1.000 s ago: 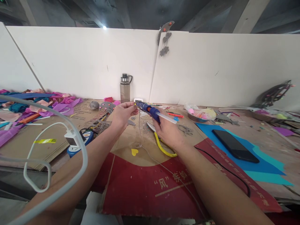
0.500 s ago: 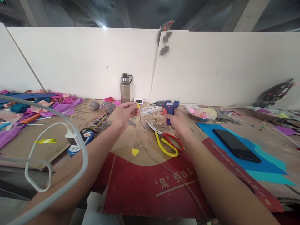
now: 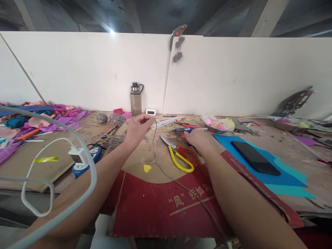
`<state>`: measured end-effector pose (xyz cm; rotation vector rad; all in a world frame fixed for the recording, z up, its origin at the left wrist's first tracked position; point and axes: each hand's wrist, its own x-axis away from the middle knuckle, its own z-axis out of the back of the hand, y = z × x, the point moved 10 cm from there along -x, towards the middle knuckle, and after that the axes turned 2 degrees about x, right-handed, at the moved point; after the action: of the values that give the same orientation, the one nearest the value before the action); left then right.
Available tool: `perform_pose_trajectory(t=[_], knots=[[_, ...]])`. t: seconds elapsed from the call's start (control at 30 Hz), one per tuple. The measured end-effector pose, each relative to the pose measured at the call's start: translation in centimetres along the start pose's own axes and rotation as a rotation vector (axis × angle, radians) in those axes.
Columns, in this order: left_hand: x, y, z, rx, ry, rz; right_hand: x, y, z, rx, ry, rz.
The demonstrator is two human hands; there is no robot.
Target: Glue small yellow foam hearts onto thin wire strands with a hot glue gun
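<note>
My left hand point(image 3: 140, 128) is pinched at the middle of the workspace on a small yellow piece point(image 3: 155, 121), mostly hidden by the fingertips. A thin grey cord point(image 3: 155, 141) hangs from there and loops on the cardboard. My right hand point(image 3: 196, 139) has its fingers around a blue hot glue gun point(image 3: 188, 130), which lies low over the table with its nozzle to the left. Between the hands lie scissors point(image 3: 181, 155) with one yellow and one red handle. Below them a yellow heart point(image 3: 147, 168) rests flat on the cardboard point(image 3: 155, 204).
A bottle point(image 3: 136, 100) and a small digital clock point(image 3: 150, 112) stand by the white partition point(image 3: 220, 76). To the right, a black phone point(image 3: 255, 157) lies on blue sheets point(image 3: 287, 178). A white cable point(image 3: 94, 173) loops across the left foreground, near a blue tape measure point(image 3: 94, 154).
My right hand has lowered the glue gun and turned it from upright onto its side. My left hand stays pinched near the same spot. The view has shifted slightly.
</note>
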<state>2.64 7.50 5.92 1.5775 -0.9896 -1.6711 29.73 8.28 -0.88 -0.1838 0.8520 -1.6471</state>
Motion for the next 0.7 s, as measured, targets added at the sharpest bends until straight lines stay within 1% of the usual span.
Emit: perform_pose_trajectory(t=[0.07, 0.1, 0.13, 0.17, 0.23, 0.27, 0.3, 0.37, 0.47, 0.7], knots=[[0.1, 0.0, -0.3, 0.009, -0.017, 0.01, 0.6, -0.9, 1.3, 0.052, 0.101, -0.034], [0.2, 0.0, -0.5, 0.013, -0.029, 0.012, 1.0, -1.9, 1.9, 0.038, 0.152, -0.016], [0.3, 0.1, -0.8, 0.014, -0.046, 0.011, 1.5, -3.1, 1.9, 0.002, 0.154, 0.015], [0.5, 0.2, -1.1, 0.016, -0.065, 0.01, 1.9, -4.5, 1.5, -0.055, 0.133, 0.052], [0.8, 0.4, -1.8, 0.025, -0.114, 0.01, 3.0, -7.1, 0.5, -0.437, 0.035, 0.13], [0.9, 0.4, -2.1, 0.03, -0.135, 0.012, 3.5, -8.4, 0.1, -0.588, -0.011, 0.166], [1.0, 0.5, -2.4, 0.033, -0.155, 0.017, 4.0, -9.4, -0.2, -0.701, -0.046, 0.196], [1.3, 0.5, -2.9, 0.027, -0.182, 0.028, 4.8, -10.8, -0.5, -0.821, -0.09, 0.229], [1.5, 0.2, -3.3, 0.022, -0.204, 0.047, 5.2, -11.4, -0.7, -0.864, -0.104, 0.25], [1.7, -0.4, -3.7, 0.088, -0.198, 0.108, 5.0, -11.3, -0.8, -0.783, -0.076, 0.295]])
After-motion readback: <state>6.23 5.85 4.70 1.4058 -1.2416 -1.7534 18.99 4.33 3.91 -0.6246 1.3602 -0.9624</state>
